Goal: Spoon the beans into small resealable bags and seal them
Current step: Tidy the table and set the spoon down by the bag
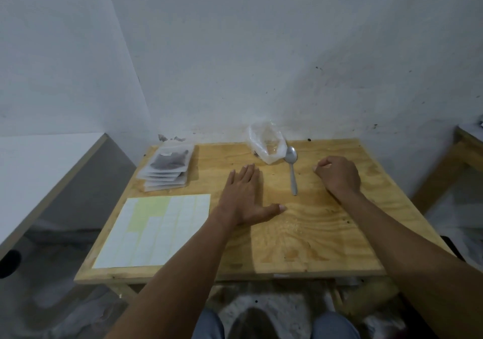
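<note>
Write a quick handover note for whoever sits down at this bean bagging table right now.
Left hand: flat on the wooden table, fingers straight, holding nothing.
Right hand: curled into a fist on the table, apparently with nothing in its grip.
Spoon: lies free between the hands, bowl toward the wall, beside the clear plastic bag, which looks nearly empty.
Stack of small bags: far left, the top one filled with dark beans and seemingly sealed.
Label sheet: near left, partly used.
Left: check for leftover beans; bagging looks about done.
</note>
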